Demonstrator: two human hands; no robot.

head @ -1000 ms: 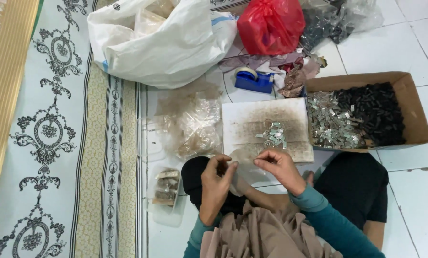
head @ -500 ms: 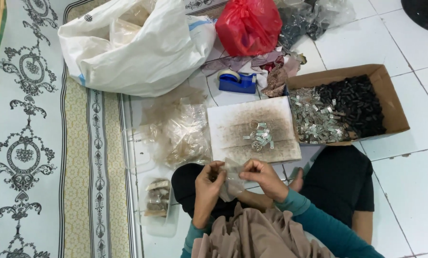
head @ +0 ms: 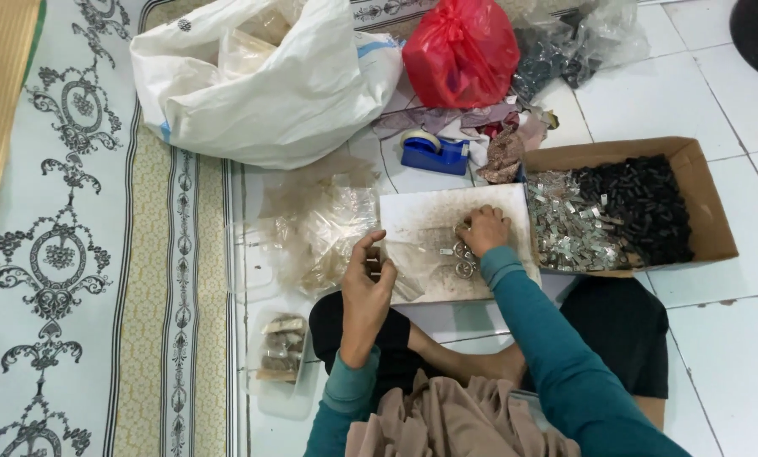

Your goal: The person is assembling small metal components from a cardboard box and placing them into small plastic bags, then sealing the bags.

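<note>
Bright, even daylight — soft shadows, mild blur, slight glare on tiles

Home floor: patterned rug (head: 66,254), white tiles (head: 717,355)

A big white sack (head: 260,93) lies open at the top of the floor. Next to it sits a red bag (head: 462,52), tied shut. A blue tape holder (head: 434,154) rests below the red bag, beside some crumpled cloth (head: 501,152). Dark plastic wrap (head: 565,46) is bunched up to the right of the red bag. A brown box (head: 709,211) on the white tiles (head: 717,355) holds shiny bits on one side and black bits on the other. A patterned mat (head: 66,254) covers the floor on the left. A clear tub (head: 284,360) stands near its edge.
</note>
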